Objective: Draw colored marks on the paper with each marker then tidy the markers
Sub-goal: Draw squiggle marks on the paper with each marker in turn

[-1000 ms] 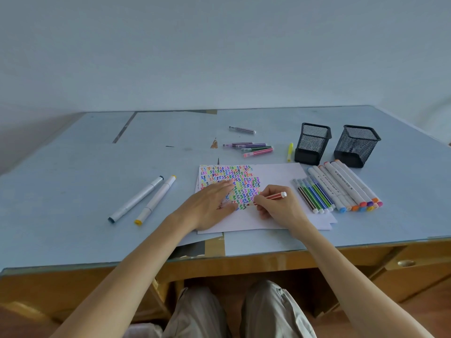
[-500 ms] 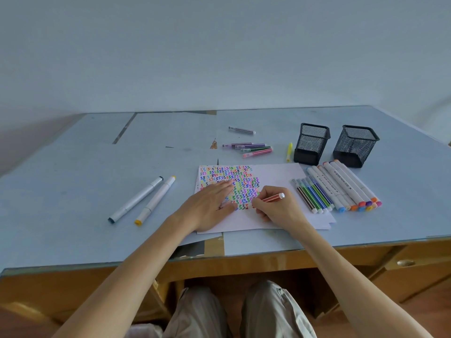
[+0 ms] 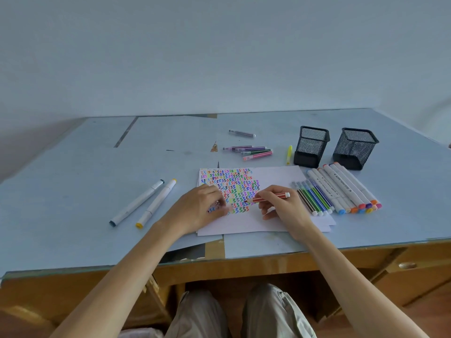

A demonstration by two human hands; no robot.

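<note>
White paper (image 3: 278, 178) lies near the table's front edge, its left half filled with rows of coloured zigzag marks (image 3: 234, 184). My right hand (image 3: 285, 208) grips a thin red marker (image 3: 271, 197) with its tip down on the paper at the right edge of the marks. My left hand (image 3: 200, 208) rests on the paper's left part and holds it flat. A row of thin and thick markers (image 3: 336, 193) lies on the paper's right edge. Two thick white markers (image 3: 144, 202) lie to the left.
Two black mesh pen cups (image 3: 311, 146) (image 3: 355, 148) stand at the back right. Several thin markers (image 3: 251, 152), a yellow one (image 3: 289, 154) and a lone grey one (image 3: 241, 133) lie behind the paper. The blue table (image 3: 73, 179) ends at a wooden front edge.
My right hand has shifted a little left and up with the red marker along the marks. The left hand has stayed on the paper.
</note>
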